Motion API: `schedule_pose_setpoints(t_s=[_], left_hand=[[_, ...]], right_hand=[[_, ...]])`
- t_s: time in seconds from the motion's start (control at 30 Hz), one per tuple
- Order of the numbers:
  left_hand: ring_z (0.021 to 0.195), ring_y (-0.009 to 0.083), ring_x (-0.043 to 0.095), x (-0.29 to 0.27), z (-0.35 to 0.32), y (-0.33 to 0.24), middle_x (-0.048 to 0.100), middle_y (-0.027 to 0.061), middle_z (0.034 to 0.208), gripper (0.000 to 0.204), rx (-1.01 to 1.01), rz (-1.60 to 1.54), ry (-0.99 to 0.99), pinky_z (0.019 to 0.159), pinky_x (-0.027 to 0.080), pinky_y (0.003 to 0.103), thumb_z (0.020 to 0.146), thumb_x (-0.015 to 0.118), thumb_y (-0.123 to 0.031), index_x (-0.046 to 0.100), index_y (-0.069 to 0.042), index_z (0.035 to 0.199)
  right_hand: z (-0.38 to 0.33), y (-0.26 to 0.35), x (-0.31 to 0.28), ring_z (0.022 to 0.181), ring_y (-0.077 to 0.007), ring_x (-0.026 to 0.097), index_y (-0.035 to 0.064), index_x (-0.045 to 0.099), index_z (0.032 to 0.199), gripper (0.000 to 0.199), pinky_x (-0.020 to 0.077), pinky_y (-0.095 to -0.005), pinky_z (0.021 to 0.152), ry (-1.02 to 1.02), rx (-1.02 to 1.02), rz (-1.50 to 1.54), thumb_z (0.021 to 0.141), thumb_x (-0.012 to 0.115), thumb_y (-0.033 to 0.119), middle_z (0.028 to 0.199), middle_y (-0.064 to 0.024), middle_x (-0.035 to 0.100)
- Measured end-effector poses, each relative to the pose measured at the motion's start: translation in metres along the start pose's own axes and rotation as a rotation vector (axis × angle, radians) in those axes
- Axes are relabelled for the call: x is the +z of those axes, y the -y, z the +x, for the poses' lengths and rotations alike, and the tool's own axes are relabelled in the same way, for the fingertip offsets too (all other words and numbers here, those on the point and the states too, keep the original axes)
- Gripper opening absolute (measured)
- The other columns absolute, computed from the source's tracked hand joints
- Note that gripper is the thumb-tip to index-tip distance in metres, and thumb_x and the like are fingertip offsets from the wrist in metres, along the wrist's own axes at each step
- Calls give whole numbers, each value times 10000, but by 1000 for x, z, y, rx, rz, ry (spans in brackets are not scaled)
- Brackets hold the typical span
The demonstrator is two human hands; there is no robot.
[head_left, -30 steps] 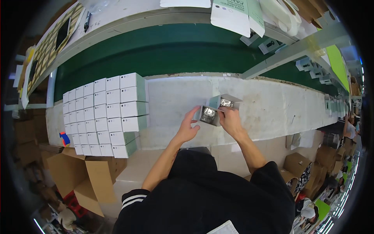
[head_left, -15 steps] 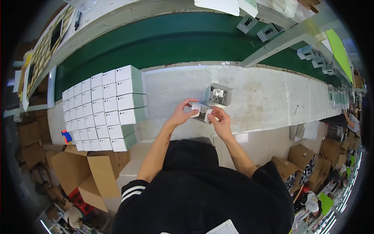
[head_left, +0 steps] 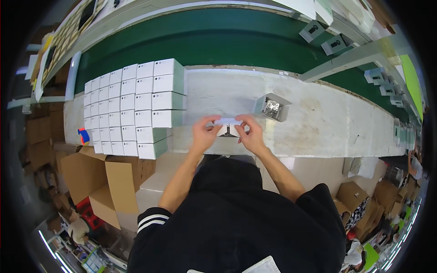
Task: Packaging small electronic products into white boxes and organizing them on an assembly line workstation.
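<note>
Between my two hands I hold a small white box (head_left: 228, 121) at the near part of the worktable. Its top flap is raised and its side flaps stand folded at the opening, where something dark shows. My left hand (head_left: 205, 133) pinches the left edge with thumb and fingers. On the opposite edge, my right hand (head_left: 250, 133) grips it in the same way. Just beyond and to the right stands an open grey-white box (head_left: 283, 113) with a shiny silver-wrapped item (head_left: 272, 108) inside. It touches neither hand.
Stacked white boxes (head_left: 129, 108) with pale green sides fill the table's left. Behind runs a green conveyor belt (head_left: 214, 38). An open cardboard carton (head_left: 86, 175) sits below at left. A metal post (head_left: 339, 63) slants at right. More small boxes (head_left: 334, 44) stand on the belt.
My hands have turned the small box so its flap edge lies level, and both now grip its sides evenly. The whole view has shifted, with the table things appearing further right.
</note>
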State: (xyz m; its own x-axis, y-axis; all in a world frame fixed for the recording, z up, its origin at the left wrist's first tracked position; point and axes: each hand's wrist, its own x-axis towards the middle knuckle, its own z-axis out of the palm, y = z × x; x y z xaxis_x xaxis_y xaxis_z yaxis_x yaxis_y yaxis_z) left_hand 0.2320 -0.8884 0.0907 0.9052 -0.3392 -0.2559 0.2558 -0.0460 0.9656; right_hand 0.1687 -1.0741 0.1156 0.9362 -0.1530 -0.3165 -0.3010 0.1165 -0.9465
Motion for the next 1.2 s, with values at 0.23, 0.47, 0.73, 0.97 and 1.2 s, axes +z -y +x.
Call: schedule_pose_setpoints(t_s=[0.23, 0.47, 0.73, 0.97, 1.2], left_hand=[[1145, 317, 538, -17, -17, -36, 533, 139, 1349, 364, 657, 794, 252, 908, 480, 370, 802, 630, 0, 660, -64, 1159], [1215, 353, 493, -17, -5, -20, 525, 202, 1291, 521, 941, 1033, 325, 948, 464, 410, 816, 703, -262, 543, 61, 1191], [1194, 362, 531, -13, -9, -20, 553, 227, 1243, 482, 1074, 1088, 281, 943, 490, 407, 804, 723, -220, 551, 76, 1143], [1251, 374, 493, -3, -26, -20, 535, 246, 1273, 450, 968, 1153, 254, 967, 471, 428, 837, 669, -149, 535, 89, 1194], [1267, 370, 481, -7, -25, -14, 513, 242, 1313, 414, 979, 1080, 266, 981, 455, 434, 860, 620, -116, 529, 91, 1207]], right_hand=[[-5, 18, -29, 1092, -303, 542, 52, 660, 1117, 369, 504, -403, 887, 264, -680, -770, 765, 637, -57, 1317, -153, 507], [3, 20, -23, 1226, -353, 465, 57, 641, 1157, 416, 457, -422, 976, 391, -796, -963, 754, 741, 90, 1349, -154, 494], [3, 22, -26, 1242, -361, 464, 61, 623, 1195, 442, 455, -431, 984, 392, -765, -873, 769, 733, 102, 1347, -147, 508], [-8, 7, -23, 1314, -418, 390, 16, 514, 1293, 574, 414, -453, 1044, 340, -883, -1104, 732, 633, -17, 1390, -204, 440], [-4, 7, -30, 1309, -419, 402, 52, 540, 1292, 580, 434, -447, 1031, 383, -841, -984, 728, 651, -22, 1392, -190, 451]])
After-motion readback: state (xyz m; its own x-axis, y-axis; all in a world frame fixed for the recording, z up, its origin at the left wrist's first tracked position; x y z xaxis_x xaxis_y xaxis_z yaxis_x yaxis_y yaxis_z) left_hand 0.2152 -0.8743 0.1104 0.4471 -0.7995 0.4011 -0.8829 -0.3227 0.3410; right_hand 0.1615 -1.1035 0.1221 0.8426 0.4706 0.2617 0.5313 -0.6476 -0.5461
